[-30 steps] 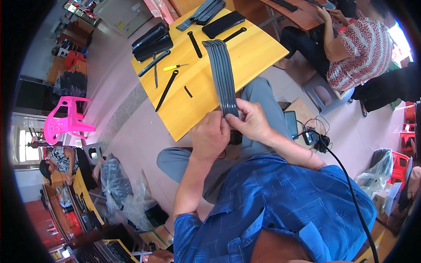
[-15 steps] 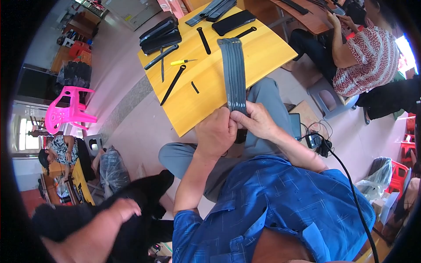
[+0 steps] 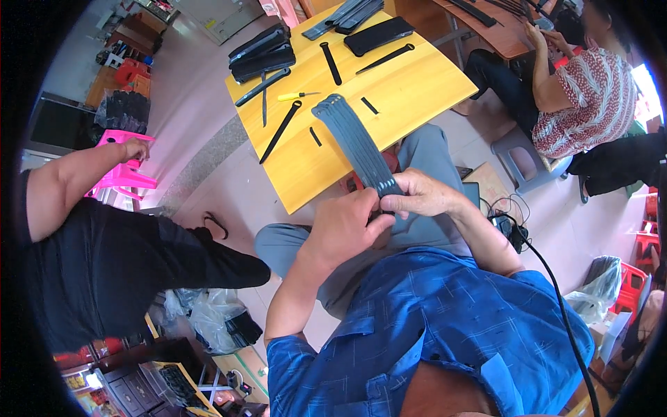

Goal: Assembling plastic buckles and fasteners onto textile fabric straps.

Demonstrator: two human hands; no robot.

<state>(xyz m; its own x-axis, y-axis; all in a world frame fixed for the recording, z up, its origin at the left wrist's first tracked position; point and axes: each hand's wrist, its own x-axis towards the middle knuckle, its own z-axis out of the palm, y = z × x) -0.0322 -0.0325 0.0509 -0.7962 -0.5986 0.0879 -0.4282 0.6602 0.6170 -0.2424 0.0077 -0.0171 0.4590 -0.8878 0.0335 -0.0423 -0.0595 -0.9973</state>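
A fanned bundle of dark grey straps (image 3: 358, 146) is held at its near end by both hands, over the near edge of the yellow table. My left hand (image 3: 344, 226) has its fingers closed round the lower end, thumb pressed against it. My right hand (image 3: 417, 194) pinches the same end from the right, thumb on top. The bundle's far, rounded ends point away over the tabletop. Just beyond lie a yellow-handled screwdriver (image 3: 295, 96), a black strap with a ring end (image 3: 280, 132) and a short black strip (image 3: 316, 137).
On the yellow table (image 3: 288, 187) lie stacked black strap bundles (image 3: 260, 55), a black bundle (image 3: 379, 37) and grey straps (image 3: 347, 15). A person in black (image 3: 125, 264) stands close on my left. Another person (image 3: 587, 97) sits at right. A black cable (image 3: 556, 292) runs along my right side.
The bundle's far end has swung left and the hands have dropped slightly nearer me. A second short black strip shows on the table. The person in black has moved farther into view at left.
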